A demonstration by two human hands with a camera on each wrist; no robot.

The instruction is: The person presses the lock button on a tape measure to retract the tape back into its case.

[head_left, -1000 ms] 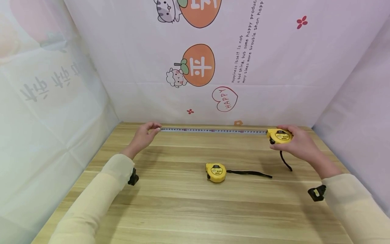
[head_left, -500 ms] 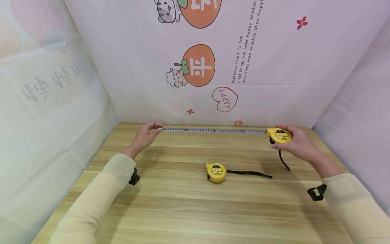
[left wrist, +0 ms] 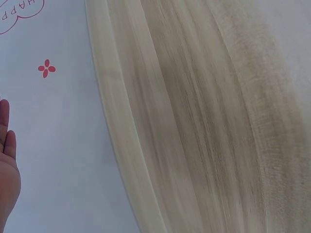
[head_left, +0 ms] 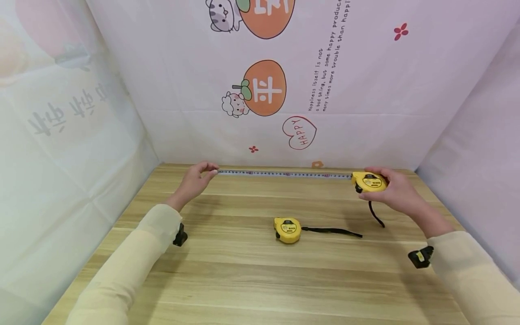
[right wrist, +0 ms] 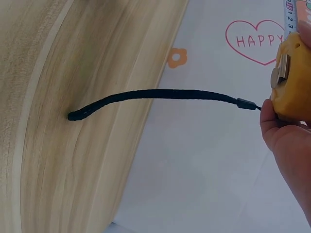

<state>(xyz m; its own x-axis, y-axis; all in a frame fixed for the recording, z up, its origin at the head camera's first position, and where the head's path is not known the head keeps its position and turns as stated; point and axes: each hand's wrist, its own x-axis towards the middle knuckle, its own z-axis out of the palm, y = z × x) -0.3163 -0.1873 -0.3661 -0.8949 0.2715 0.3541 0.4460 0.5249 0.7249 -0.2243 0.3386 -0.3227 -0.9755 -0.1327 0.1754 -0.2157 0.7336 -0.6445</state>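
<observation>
My right hand (head_left: 396, 187) grips a yellow tape measure (head_left: 370, 181) by its case near the back right of the table, and its black wrist strap (right wrist: 160, 93) dangles below. From the case a white blade (head_left: 284, 174) with black and red figures runs straight to the left. My left hand (head_left: 195, 180) pinches the blade's free end between thumb and fingers. In the left wrist view only the edge of that hand (left wrist: 7, 165) shows, without the blade. A second yellow tape measure (head_left: 288, 230) lies mid-table, its black strap (head_left: 333, 230) stretched to the right.
A wood-grain table (head_left: 260, 280) spans the lower view. Behind it rises a white printed cloth (head_left: 195, 131), and further cloths hang at the left and right sides. A small black camera sits on each wrist.
The right hand has shifted slightly left with the tape measure, and the left hand slightly right. The blade between them is a little shorter. The second tape measure has stayed put.
</observation>
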